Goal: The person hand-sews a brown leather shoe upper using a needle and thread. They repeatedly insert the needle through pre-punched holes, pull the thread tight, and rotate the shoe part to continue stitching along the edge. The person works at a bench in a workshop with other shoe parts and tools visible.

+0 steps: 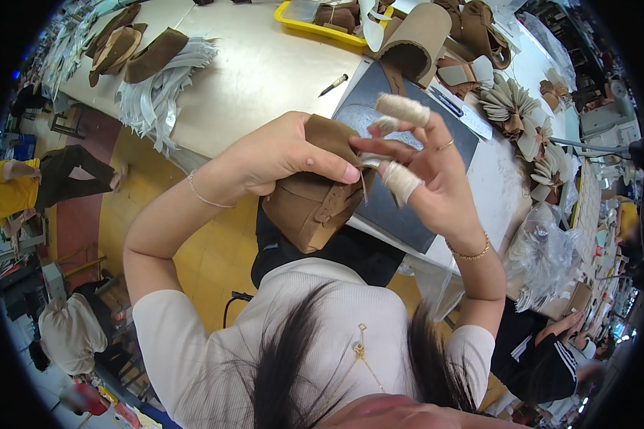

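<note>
Long dark hair point(286, 357) hangs nearest. Beyond, the left hand point(286, 154) grips a brown pouch point(311, 200) above the near edge of a pale worktable point(265, 71), roomy leftward; the right hand point(433, 161) curls at its rim, pinch unclear.

I see the left hand point(290, 154) gripping a brown pouch point(300, 200), thumb on top. Just right of it, the right hand point(440, 179) wears pale finger wraps point(402, 182). Below the right hand lies a dark board point(408, 218); beyond both, a pen point(333, 84).
</note>
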Action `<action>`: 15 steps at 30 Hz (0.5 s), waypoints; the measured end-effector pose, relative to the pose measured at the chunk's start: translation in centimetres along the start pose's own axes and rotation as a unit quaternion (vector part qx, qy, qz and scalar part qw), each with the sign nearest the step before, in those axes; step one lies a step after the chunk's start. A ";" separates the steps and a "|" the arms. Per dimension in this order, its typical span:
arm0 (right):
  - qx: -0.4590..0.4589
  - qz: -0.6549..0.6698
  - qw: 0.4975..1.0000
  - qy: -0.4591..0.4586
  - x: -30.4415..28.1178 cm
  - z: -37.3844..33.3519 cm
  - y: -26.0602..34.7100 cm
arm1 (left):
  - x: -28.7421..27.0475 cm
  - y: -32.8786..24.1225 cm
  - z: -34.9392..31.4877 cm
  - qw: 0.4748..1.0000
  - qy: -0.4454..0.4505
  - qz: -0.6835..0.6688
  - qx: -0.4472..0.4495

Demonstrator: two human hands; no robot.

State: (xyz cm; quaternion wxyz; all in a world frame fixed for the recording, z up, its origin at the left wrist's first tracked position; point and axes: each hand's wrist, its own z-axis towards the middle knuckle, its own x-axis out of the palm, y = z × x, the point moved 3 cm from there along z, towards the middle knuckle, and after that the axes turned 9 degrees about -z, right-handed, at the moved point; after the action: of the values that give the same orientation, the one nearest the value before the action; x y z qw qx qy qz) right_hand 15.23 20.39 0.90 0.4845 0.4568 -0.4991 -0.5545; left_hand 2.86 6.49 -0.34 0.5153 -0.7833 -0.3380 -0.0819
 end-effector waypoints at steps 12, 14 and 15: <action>-0.344 -0.535 0.766 -0.096 1.8 -0.1 1.3 | 0.1 -0.2 0.8 0.990 -0.039 0.082 0.109; -0.351 -0.454 0.808 -0.131 1.5 -0.5 1.2 | 0.4 -0.7 0.2 0.966 -0.049 0.219 0.128; -0.332 -0.413 0.837 -0.137 1.3 -0.6 0.9 | 0.6 -0.9 -0.1 0.960 -0.031 0.237 0.150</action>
State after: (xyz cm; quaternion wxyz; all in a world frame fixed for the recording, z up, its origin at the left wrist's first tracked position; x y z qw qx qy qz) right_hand 15.70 18.97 1.73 0.2595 0.3521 -0.1112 -0.8923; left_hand 2.83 6.92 0.66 0.6209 -0.7567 -0.1671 0.1179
